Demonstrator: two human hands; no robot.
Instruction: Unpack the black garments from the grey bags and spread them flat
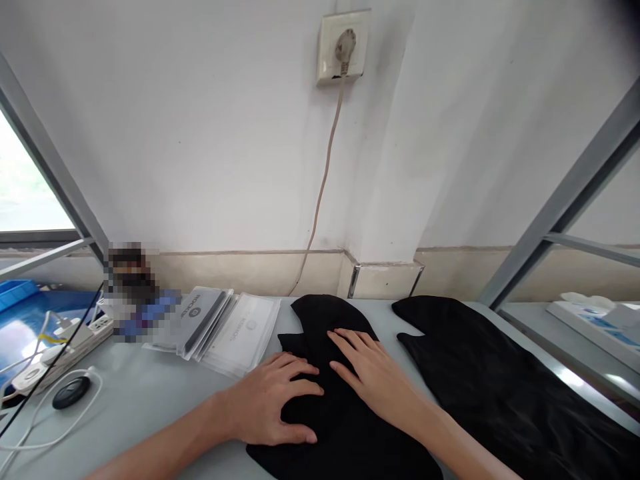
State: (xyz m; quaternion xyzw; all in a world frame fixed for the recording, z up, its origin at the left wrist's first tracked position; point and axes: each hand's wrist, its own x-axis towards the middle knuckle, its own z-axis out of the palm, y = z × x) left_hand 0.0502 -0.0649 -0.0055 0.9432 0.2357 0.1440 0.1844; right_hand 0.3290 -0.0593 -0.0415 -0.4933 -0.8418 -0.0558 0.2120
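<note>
A black cloth piece (360, 433) with a curved, notched top edge lies flat on the grey table in front of me. My left hand (275, 400) rests on its left part, fingers stretched out and thumb apart. Higher up on the same cloth, my right hand (370, 373) lies flat with its fingers extended. Neither hand grips the fabric. To the right lies a second black cloth piece (480, 360) of similar outline, its surface slightly wrinkled and untouched by my hands.
Flat printed plastic bags (245, 333) lie in a pile at the back left. Beyond them are a power strip (75, 353), white cables and a black oval device (71, 393). A plugged wall socket (344, 47) hangs above. At right, a metal frame post (555, 207) stands beside a white box (600, 330).
</note>
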